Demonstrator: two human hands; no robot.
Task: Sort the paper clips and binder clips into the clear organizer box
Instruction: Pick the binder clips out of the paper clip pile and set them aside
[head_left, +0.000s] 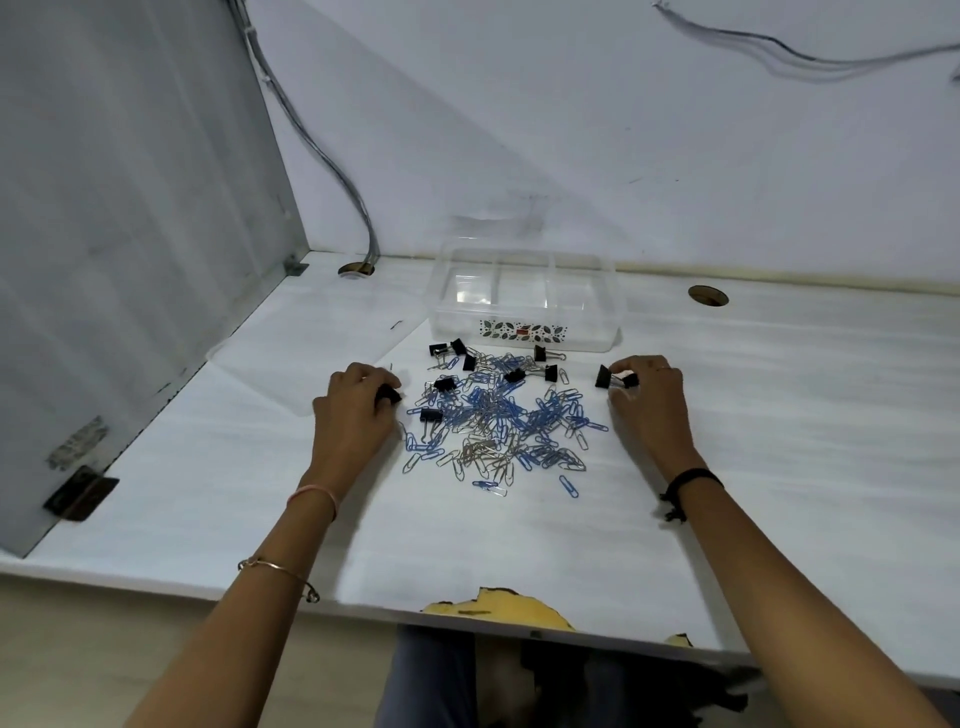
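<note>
Binder-clip gathering is under way: the left hand (358, 402) and right hand (647, 395) each have fingers clamped on a black binder clip (615, 378) beside the paper clips (498, 421) on the desk (779, 415). Next, probably, carry both into the empty clear organizer box (524, 301) just behind.

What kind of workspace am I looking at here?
Likely an office desk cubicle: a white desk with round cable holes, a grey partition panel on the left, and cables running down the wall into one hole.
</note>
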